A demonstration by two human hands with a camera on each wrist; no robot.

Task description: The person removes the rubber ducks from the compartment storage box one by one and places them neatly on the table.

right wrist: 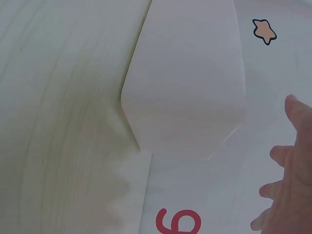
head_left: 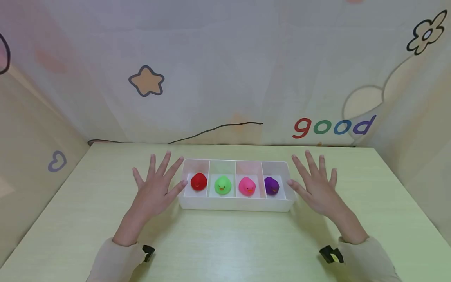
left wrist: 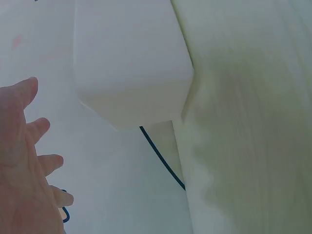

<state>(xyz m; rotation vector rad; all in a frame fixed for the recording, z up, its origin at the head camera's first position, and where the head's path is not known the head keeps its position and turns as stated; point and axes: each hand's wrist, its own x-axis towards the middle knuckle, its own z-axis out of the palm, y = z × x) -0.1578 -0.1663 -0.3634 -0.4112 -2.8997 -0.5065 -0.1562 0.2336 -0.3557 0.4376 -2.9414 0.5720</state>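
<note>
A white divided box (head_left: 236, 203) sits on the table, one small toy duck in each compartment. From left to right they are a red duck (head_left: 199, 181), a green duck (head_left: 222, 185), a pink duck (head_left: 247, 186) and a purple duck (head_left: 271, 186). My left hand (head_left: 155, 192) hovers at the box's left end with fingers spread and straight. At the right end my right hand (head_left: 318, 190) is spread the same way. Both wrist views show the box's outer wall (left wrist: 131, 53) apart from the fingers, and neither hand holds anything.
The pale wooden table (head_left: 218, 246) runs back to a printed curtain (head_left: 218, 78) with a star and the word "good". Curtain sides also stand at left and right. A small black clip-like piece (head_left: 148, 252) shows at the left cuff, another (head_left: 331, 254) at the right.
</note>
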